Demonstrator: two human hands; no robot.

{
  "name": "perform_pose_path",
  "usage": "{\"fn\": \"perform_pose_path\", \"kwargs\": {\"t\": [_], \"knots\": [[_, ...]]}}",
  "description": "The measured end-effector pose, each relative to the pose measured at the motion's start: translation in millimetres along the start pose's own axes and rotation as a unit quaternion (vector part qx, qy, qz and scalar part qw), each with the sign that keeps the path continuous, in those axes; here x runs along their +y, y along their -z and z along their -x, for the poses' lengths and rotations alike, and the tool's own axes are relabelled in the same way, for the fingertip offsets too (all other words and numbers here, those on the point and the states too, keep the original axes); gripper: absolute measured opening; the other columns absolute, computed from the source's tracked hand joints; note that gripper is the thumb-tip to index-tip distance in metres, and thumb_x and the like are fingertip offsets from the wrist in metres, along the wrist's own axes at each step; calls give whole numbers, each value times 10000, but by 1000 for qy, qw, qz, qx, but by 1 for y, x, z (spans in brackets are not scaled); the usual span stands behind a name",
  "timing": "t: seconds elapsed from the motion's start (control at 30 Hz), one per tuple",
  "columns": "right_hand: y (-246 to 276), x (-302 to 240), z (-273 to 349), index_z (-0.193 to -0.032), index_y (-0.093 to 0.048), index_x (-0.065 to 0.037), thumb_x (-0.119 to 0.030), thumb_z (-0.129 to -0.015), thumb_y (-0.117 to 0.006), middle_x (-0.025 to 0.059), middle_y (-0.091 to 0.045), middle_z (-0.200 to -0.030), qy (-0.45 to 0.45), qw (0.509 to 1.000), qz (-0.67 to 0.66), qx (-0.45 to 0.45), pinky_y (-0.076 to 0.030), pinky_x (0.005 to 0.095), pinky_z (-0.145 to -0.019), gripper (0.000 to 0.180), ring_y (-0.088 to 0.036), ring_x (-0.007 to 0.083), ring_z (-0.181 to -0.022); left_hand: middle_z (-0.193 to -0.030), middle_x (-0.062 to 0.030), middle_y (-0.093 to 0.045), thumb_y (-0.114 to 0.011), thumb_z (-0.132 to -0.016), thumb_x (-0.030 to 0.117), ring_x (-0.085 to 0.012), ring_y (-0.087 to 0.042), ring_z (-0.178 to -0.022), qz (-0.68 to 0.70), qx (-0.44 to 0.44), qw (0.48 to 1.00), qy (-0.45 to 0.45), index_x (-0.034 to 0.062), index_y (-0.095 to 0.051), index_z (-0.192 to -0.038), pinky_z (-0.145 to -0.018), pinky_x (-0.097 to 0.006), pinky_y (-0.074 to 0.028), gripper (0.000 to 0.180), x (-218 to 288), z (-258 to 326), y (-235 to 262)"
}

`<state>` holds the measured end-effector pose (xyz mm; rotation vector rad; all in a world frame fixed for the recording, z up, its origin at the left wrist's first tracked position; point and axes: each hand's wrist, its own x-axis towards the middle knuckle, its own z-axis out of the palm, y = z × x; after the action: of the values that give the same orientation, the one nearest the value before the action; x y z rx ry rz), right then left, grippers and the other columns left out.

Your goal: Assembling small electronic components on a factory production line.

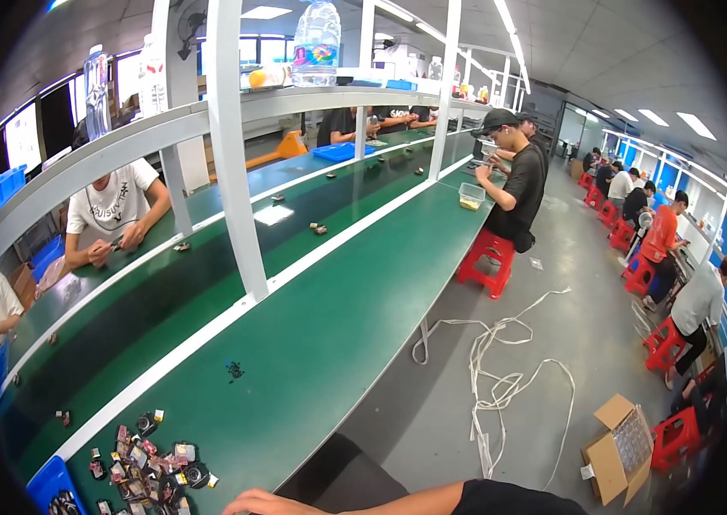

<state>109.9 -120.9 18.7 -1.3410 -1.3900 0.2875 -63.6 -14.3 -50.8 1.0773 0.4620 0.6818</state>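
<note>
My right hand (265, 501) shows at the lower edge, by the near edge of the green work table (329, 318). My bare forearm (398, 501) comes from a black sleeve on the right. The fingers run out of the picture, so whether they hold anything is hidden. Left of this hand lies a heap of small electronic assemblies (145, 468), with black round parts, reddish pieces and white-and-yellow bits. A small cluster of tiny black parts (235, 371) sits farther along the table. My left hand is out of sight.
A blue bin (53, 481) with black parts stands at the lower left. White posts (235, 163) carry a shelf with bottles. Beyond runs a dark green belt (209, 266) with scattered assemblies. Co-workers sit around. White cord (501, 386) and an open carton (617, 451) lie on the floor.
</note>
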Motion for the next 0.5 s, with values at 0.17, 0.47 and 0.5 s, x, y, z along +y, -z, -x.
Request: {"fn": "perform_pose_path", "kwargs": {"t": [0.17,0.47,0.5], "knots": [[7,-5,1,-977,-705,-39,-45,-820,-723,141,-601,-1297,55,998,-8,-11,-473,457,-1025,158,-558,353,-1221,-1218,-277,-660,-695,-944,-5,-322,-699,-1095,-13,6,993,-121,-10,-546,-1111,-911,-411,-605,223,-8,2,-2],[8,-3,1,-927,-768,-112,-53,-700,-839,80,-677,-1233,40,998,49,-4,-526,407,-946,245,-613,313,-1145,-1306,-329,-627,-635,-991,-19,-332,-647,-1225,70,-69,991,-86,-61,-583,-1172,-1023,-407,-547,193,6,9,-21],[6,-4,1,-915,-768,-114,-52,-698,-839,79,-679,-1231,35,998,50,0,-525,406,-946,237,-612,313,-1147,-1313,-331,-622,-636,-988,-24,-334,-645,-1227,78,-70,991,-88,-63,-583,-1177,-1029,-409,-544,200,7,10,-21]]}}
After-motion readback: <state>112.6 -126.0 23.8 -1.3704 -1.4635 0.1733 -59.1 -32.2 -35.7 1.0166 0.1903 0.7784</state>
